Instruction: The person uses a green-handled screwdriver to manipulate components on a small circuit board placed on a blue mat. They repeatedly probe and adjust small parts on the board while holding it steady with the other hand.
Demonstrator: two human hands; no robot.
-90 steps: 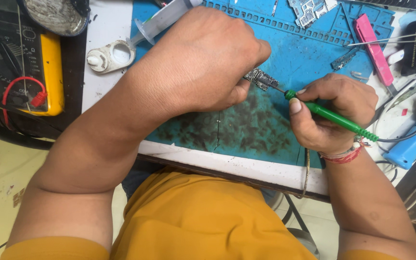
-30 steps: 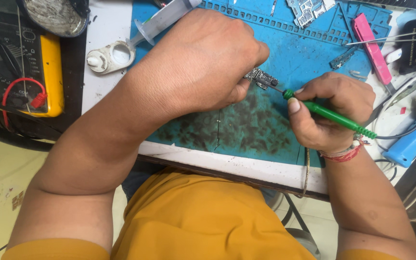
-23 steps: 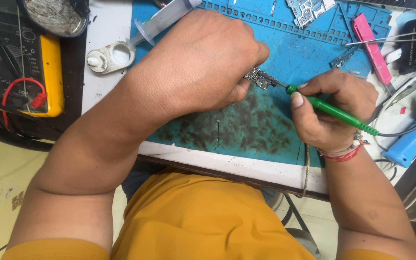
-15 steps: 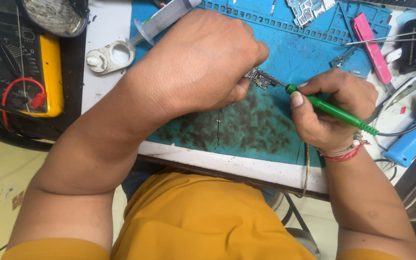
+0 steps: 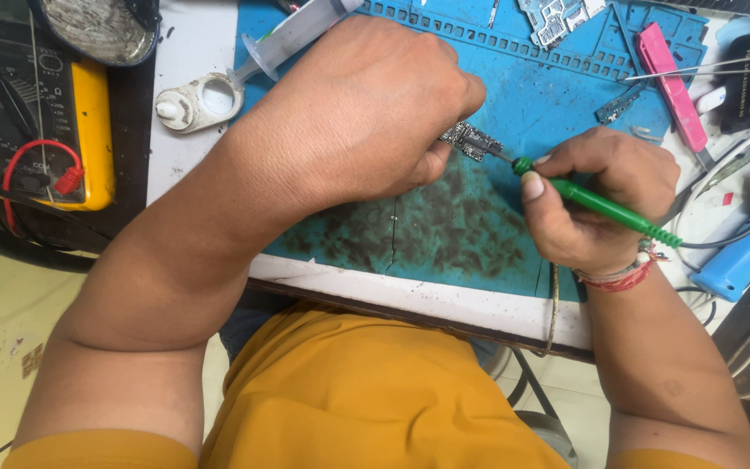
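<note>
My left hand (image 5: 366, 108) lies over the blue work mat (image 5: 549, 95) and pinches a small metal circuit part (image 5: 470, 139) between thumb and fingers. My right hand (image 5: 596, 200) grips a green-handled tool (image 5: 605, 207) like a pen. Its thin metal tip touches the right end of the circuit part. Most of the part is hidden under my left fingers. The mat below both hands is stained dark.
A yellow multimeter (image 5: 32, 113) with red lead sits at far left. A syringe (image 5: 292, 35) and white plastic ring piece (image 5: 193, 100) lie at top. A pink tool (image 5: 670, 87), tweezers (image 5: 705, 69), a circuit board (image 5: 553, 17) and a blue device (image 5: 744, 256) lie at right.
Both hands have stayed almost in place. The green tool's tip has shifted slightly against the circuit part; nothing was picked up or let go.
</note>
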